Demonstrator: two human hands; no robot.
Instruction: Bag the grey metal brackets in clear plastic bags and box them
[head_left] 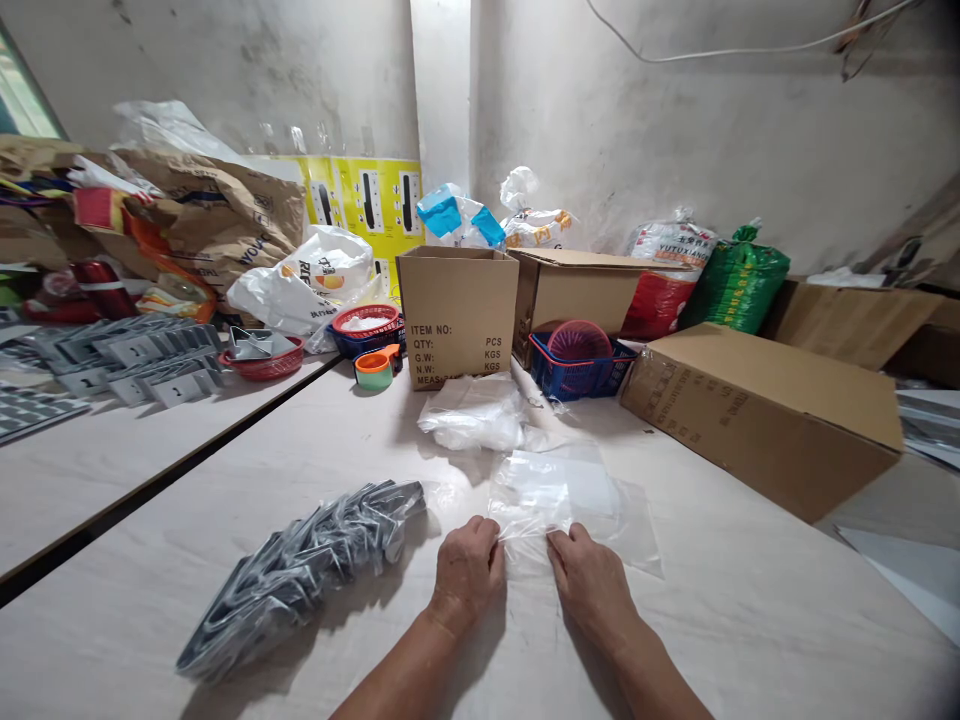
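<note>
Both my hands are at the near edge of a clear plastic bag (536, 545) lying on the table (360, 660). My left hand (469, 565) pinches its left corner, fingers closed. A little to the right, my right hand (589, 575) grips the same edge with thumb and fingers together. White sheets (540, 485) lie in or under the clear plastic; I cannot tell which. More clear bags (637, 525) spread out to the right. To the left of my hands lies a row of grey pieces wrapped in clear plastic (300, 570).
A bundle of clear bags (476, 410) lies before an upright carton (459, 320). Behind are a blue basket (577, 375) and a large carton (765, 410) on the right. A tape roll (373, 370), red basket (270, 360) and grey pieces (142, 355) sit to the left.
</note>
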